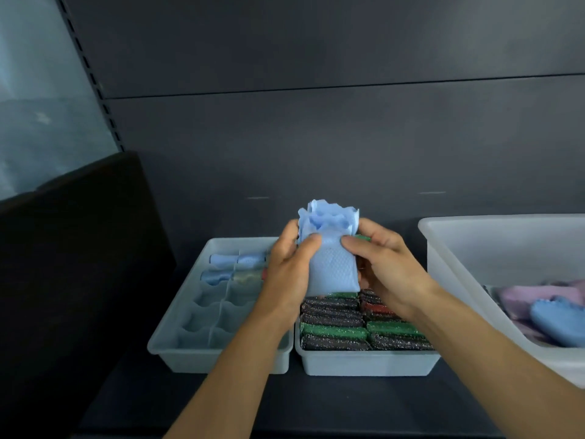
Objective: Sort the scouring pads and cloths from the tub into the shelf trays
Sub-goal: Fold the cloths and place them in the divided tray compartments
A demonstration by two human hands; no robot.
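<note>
A folded light-blue cloth is held upright above the gap between two shelf trays. My left hand grips its left side and my right hand grips its right side. The left tray has divided cells; rolled blue cloths lie in its far cells, and the near cells hold nothing. The right tray is packed with black, green and red scouring pads. The white tub stands at the right with pink cloths and a blue cloth inside.
The trays and tub sit on a dark shelf with a dark back panel. A black box-like object stands at the left of the trays. A slotted shelf upright runs up at the left.
</note>
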